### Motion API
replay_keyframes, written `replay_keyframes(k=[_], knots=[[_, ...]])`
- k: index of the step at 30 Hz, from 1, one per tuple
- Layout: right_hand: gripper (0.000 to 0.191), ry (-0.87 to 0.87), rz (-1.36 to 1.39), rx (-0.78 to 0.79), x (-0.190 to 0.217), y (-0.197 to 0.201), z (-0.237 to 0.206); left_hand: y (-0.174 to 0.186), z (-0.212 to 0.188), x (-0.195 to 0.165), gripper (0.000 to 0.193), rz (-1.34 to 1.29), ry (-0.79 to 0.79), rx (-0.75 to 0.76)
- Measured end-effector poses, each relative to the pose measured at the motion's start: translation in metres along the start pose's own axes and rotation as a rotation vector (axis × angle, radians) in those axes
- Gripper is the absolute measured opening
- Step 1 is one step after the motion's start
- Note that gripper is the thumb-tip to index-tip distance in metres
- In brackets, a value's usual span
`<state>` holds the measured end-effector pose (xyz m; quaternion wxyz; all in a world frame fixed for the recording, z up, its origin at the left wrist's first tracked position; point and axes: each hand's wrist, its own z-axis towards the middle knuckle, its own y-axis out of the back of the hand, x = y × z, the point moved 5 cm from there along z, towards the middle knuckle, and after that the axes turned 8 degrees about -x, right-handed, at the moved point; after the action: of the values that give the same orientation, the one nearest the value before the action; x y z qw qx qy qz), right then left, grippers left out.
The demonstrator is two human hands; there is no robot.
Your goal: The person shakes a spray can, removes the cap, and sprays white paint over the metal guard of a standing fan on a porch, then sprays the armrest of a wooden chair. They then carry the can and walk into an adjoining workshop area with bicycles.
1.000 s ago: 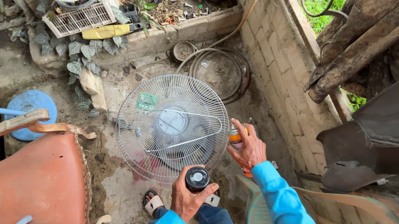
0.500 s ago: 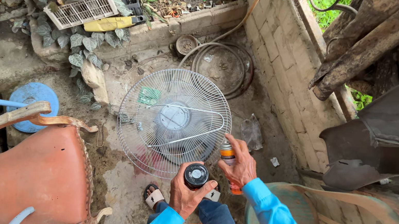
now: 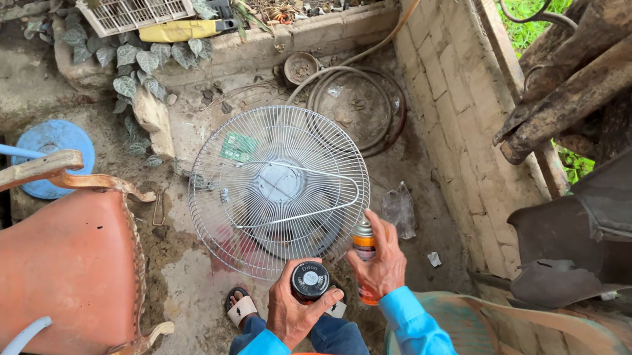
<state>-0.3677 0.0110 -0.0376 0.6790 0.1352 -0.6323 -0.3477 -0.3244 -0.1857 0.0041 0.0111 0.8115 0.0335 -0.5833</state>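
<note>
Spray can (image 3: 363, 246) in one hand, black cap (image 3: 310, 280) in the other, fan grille (image 3: 280, 189) just above them.

Low in the frame, the right hand (image 3: 380, 262) grasps the orange spray can upright; the left hand (image 3: 296, 308) pinches the round black cap. The wire fan grille stands at centre frame on wet, muddy ground. Paint could drift onto the sandalled foot (image 3: 241, 308) below or the orange chair (image 3: 60, 265) at lower left, and the cap could slip into the mud.

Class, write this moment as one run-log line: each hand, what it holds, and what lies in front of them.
left hand: black round cap | right hand: orange spray can | front: white wire fan guard on wet ground
</note>
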Motion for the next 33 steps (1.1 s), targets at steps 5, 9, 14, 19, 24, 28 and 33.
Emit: replay_keyframes(k=[5,9,14,19,24,28,33], knots=[[0.083,-0.011,-0.073,-0.038,0.002,-0.004,-0.001,0.007,-0.003,-0.001,0.058,-0.026,-0.019,-0.029],[0.080,-0.178,-0.162,-0.044,-0.007,-0.003,0.006,0.013,-0.003,-0.002,0.059,-0.030,0.011,-0.020],[0.080,-0.037,0.029,0.048,0.030,-0.032,-0.014,0.016,-0.007,-0.013,0.063,0.099,-0.185,-0.039],[0.078,0.066,0.174,0.129,0.064,-0.044,-0.044,0.021,-0.013,-0.027,0.066,0.172,-0.367,-0.019],[0.081,0.057,0.135,-0.097,0.056,-0.022,-0.028,0.033,-0.018,-0.028,0.066,0.159,-0.256,-0.011],[0.079,-0.055,-0.041,-0.160,0.047,-0.024,-0.017,0.047,-0.021,-0.036,0.064,0.185,-0.381,-0.025],[0.079,0.014,0.050,0.016,0.078,-0.070,-0.037,0.068,-0.026,-0.039,0.069,0.239,-0.441,-0.050]])
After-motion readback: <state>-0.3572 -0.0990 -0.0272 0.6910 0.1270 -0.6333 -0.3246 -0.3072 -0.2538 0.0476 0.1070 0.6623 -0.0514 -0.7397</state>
